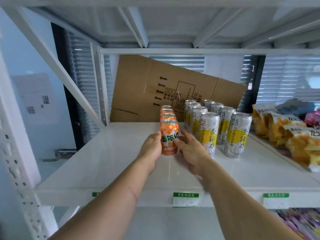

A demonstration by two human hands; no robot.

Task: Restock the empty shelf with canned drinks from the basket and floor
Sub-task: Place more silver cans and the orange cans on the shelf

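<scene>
Between my two hands stands the front orange can [169, 137], upright on the white shelf [107, 158]. My left hand [152, 146] touches the can's left side, fingers curved against the label. My right hand [189, 149] sits at its right side, fingers loosely spread, fingertips on or just beside the can; I cannot tell whether they truly grip it. Just behind that can, farther from my hands, three more orange cans [167, 113] line up in a single file running toward the back. Right of my right hand, two files of tall white and yellow cans [208, 130] stand upright, four deep each, the nearest one just beside my right wrist. Beyond them all, a flattened cardboard box [155, 84] leans tilted against the shelf's back. Far to the right of my hands lie bags of chips [284, 132]. Below my forearms, green and white price tags [186, 199] hang on the shelf's front edge.
</scene>
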